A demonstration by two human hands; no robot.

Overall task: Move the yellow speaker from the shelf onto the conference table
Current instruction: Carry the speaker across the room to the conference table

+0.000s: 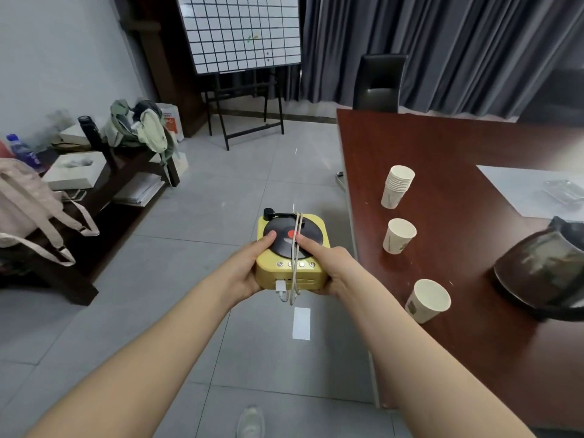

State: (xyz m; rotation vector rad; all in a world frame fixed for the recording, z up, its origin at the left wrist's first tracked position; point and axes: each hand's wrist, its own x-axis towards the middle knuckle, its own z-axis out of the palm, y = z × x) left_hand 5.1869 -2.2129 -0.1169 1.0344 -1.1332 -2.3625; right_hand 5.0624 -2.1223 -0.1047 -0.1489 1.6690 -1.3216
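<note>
The yellow speaker (286, 273), shaped like a small record player with a black disc on top and a white cable wrapped over it, is held in the air above the grey tile floor. My left hand (245, 267) grips its left side, thumb on the disc. My right hand (331, 267) grips its right side, thumb by the cable. The speaker hangs just left of the reddish-brown conference table (442, 153), beside its edge. The dark low shelf (104, 197) stands at the left wall.
On the table stand a stack of paper cups (396, 186), two single paper cups (398, 235) (428, 300), a glass jug (546, 270) and a white sheet (518, 191). Bags and bottles crowd the shelf. A gridded whiteboard (240, 33) on an easel and a black chair (379, 82) stand at the back.
</note>
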